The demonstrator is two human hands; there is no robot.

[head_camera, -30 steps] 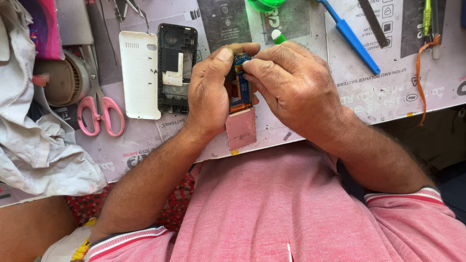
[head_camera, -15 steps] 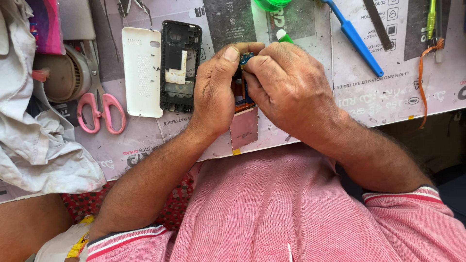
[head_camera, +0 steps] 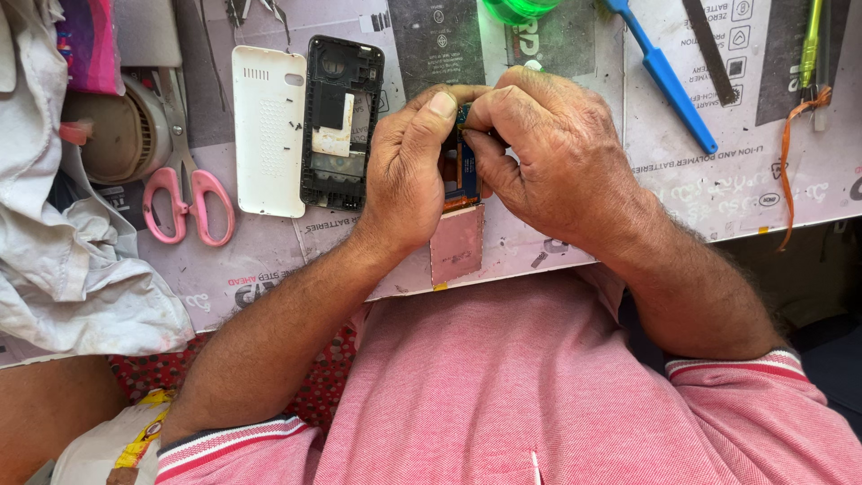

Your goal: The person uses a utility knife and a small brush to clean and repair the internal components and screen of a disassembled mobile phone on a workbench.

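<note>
Both hands meet over the work mat, gripping a small phone circuit board [head_camera: 461, 171] with a pinkish display panel [head_camera: 456, 244] hanging from its near end. My left hand [head_camera: 409, 171] clasps the board from the left, thumb pressed on its top edge. My right hand [head_camera: 548, 148] covers the board's right side, fingers pinching near the top. Most of the board is hidden by the fingers. To the left lie a black phone frame [head_camera: 341, 121] and a white back cover [head_camera: 268, 130], side by side.
Pink-handled scissors [head_camera: 184, 193] and a round tan object [head_camera: 112, 135] lie at the left beside a crumpled white cloth [head_camera: 81, 269]. A blue-handled tool [head_camera: 669, 76], a dark flat tool [head_camera: 709, 40] and an orange wire [head_camera: 790, 153] lie at the right. A green object [head_camera: 516, 9] sits at the top.
The hands with the board have shifted slightly up and away from my body; the grip stays the same. Items on the mat have not moved.
</note>
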